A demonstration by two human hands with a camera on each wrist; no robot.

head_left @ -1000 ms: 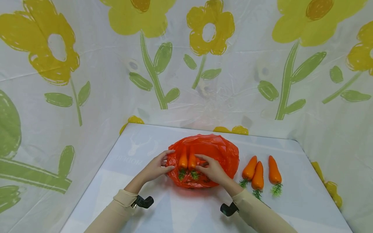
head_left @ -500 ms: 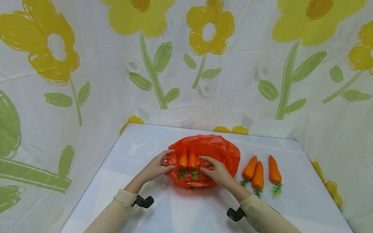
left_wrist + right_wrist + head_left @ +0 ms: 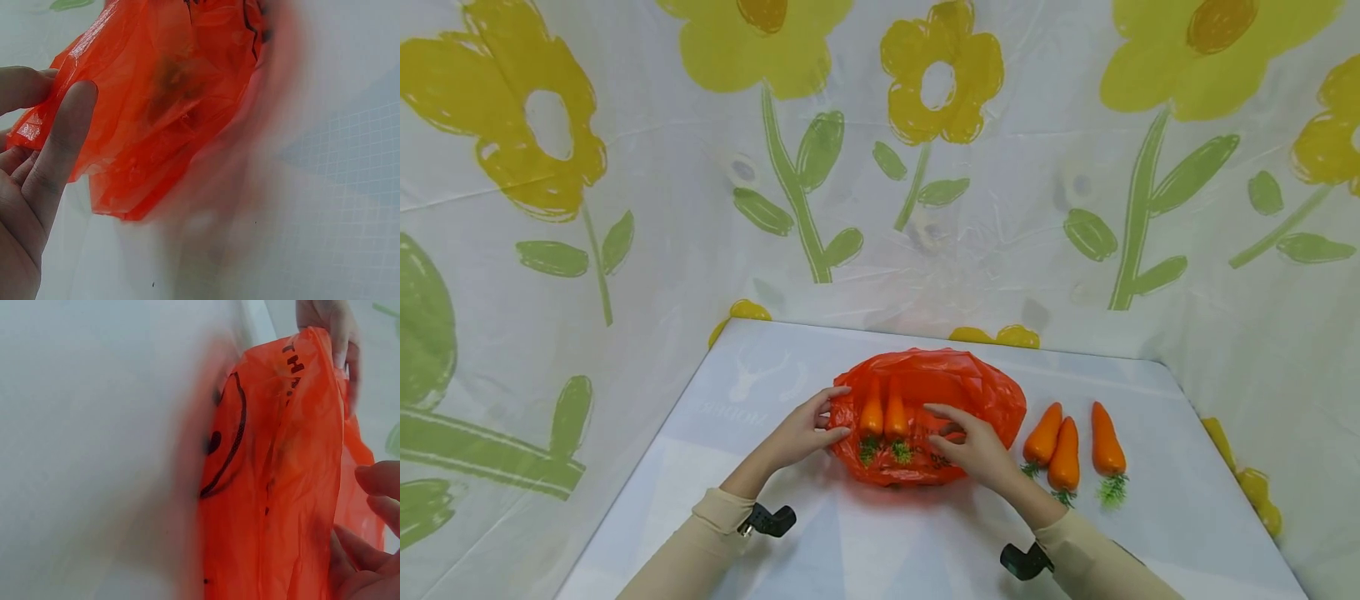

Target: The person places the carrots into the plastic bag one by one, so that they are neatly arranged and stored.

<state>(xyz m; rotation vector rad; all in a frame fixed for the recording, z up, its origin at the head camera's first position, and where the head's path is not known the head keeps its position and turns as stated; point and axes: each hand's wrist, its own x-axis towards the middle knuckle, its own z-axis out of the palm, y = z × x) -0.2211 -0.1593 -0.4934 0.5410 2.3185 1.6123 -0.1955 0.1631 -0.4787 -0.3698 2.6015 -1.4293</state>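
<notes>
A red plastic bag point(image 3: 951, 385) lies with its mouth spread wide toward me. Two orange carrots point(image 3: 896, 417) with green leafy tops rest side by side inside it. My left hand point(image 3: 797, 429) pinches the bag's left rim between thumb and fingers, also plain in the left wrist view. At the bag's right side, my right hand point(image 3: 979, 446) reaches into the mouth with thumb and forefinger apart and nothing between them. In the right wrist view its lower fingers point(image 3: 359, 550) lie against the bag's plastic, partly hidden behind it.
Right of the bag, two more carrots point(image 3: 1065, 458) lie touching on the white table point(image 3: 850, 550), and a single carrot point(image 3: 1107, 442) lies beyond them. A flower-patterned curtain point(image 3: 1000, 217) surrounds the table's back and sides.
My right hand has moved right, away from the carrots in the bag, and the bag's right side has stretched outward with it. The left hand keeps its place on the rim.
</notes>
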